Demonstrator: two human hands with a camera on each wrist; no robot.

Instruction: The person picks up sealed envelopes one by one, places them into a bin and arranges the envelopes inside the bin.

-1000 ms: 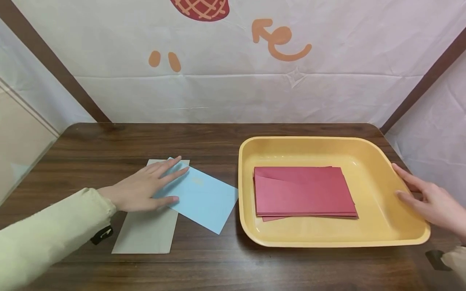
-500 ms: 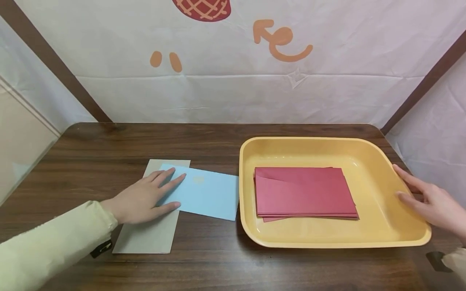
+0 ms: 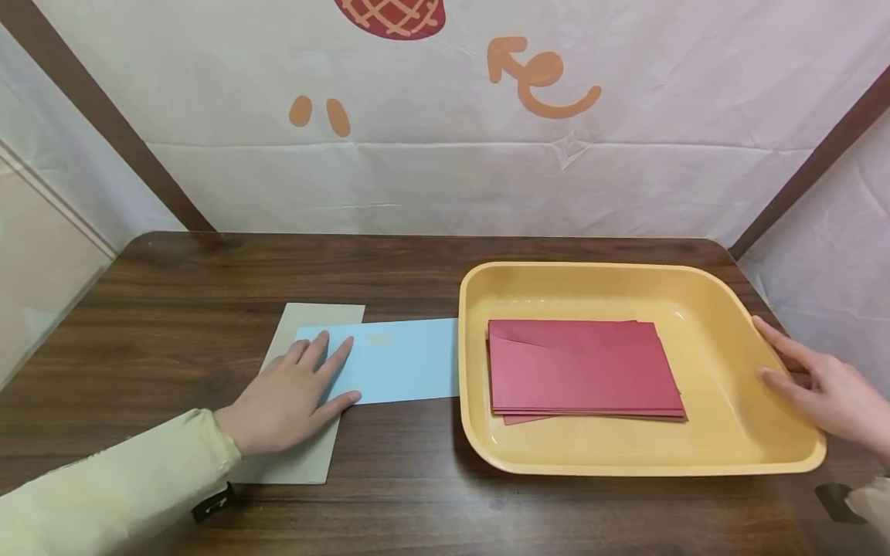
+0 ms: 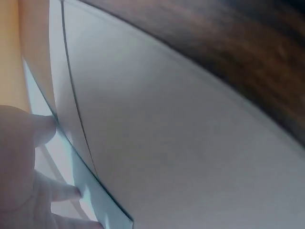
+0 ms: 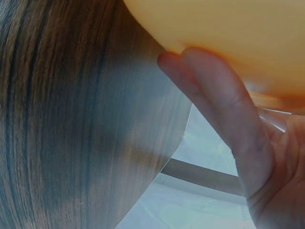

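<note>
My left hand (image 3: 285, 401) rests with spread, straight fingers on the left end of a light blue envelope (image 3: 410, 363). That envelope lies nearly level, its left end overlapping a pale grey envelope (image 3: 313, 455) on the table. Its right end meets the left side of a yellow tray (image 3: 626, 468); whether it goes under the rim cannot be told. Inside the tray lies a stack of dark red envelopes (image 3: 584, 367). At the tray's right side my right hand (image 3: 830, 390) grips the wall, thumb over the inside and fingers outside. The left wrist view shows the grey envelope's flap line.
A dark wood-grain table (image 3: 389, 510) carries everything. Behind it hangs a white printed cloth (image 3: 445, 177), with brown posts (image 3: 111, 116) slanting up at the sides.
Under my left hand the blue envelope has turned counterclockwise, its right end swinging up and its left end down. The left hand has shifted down the table. My right hand stays at the tray.
</note>
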